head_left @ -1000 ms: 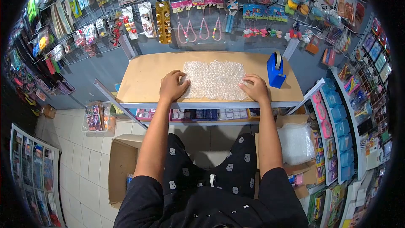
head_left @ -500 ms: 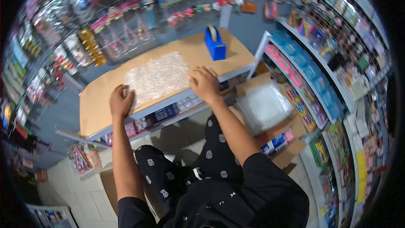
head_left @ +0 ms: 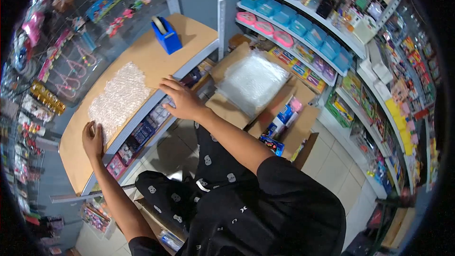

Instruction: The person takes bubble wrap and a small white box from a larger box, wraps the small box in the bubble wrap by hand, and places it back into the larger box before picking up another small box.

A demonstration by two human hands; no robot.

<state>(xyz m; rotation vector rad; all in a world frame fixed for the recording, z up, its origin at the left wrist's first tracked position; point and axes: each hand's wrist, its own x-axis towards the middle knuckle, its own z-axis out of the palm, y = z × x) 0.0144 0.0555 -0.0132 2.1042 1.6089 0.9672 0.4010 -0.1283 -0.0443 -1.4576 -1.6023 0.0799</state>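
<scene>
A sheet of clear bubble wrap (head_left: pixel 121 96) lies flat on the wooden tabletop (head_left: pixel 194 28). At its near left corner is my left hand (head_left: pixel 93 141), fingers bent, with a gap between them and the thumb. My right hand (head_left: pixel 182 100) hovers by the table's front edge, right of the sheet, its fingers apart and nothing in it. Farther back on the table stands a blue tape dispenser (head_left: pixel 167 37) with a roll of tape.
Right of the table, an open cardboard box (head_left: pixel 303 130) bears a stack of clear plastic sheets (head_left: pixel 253 83) and some small packets. Shelves of blue boxes (head_left: pixel 284 14) and other goods line the right. Hanging packets (head_left: pixel 66 73) cover the wall behind the table.
The view has turned to the right, so the table appears farther left and tilted. My right hand has come away from the sheet's right edge; my left hand stays by the near left corner.
</scene>
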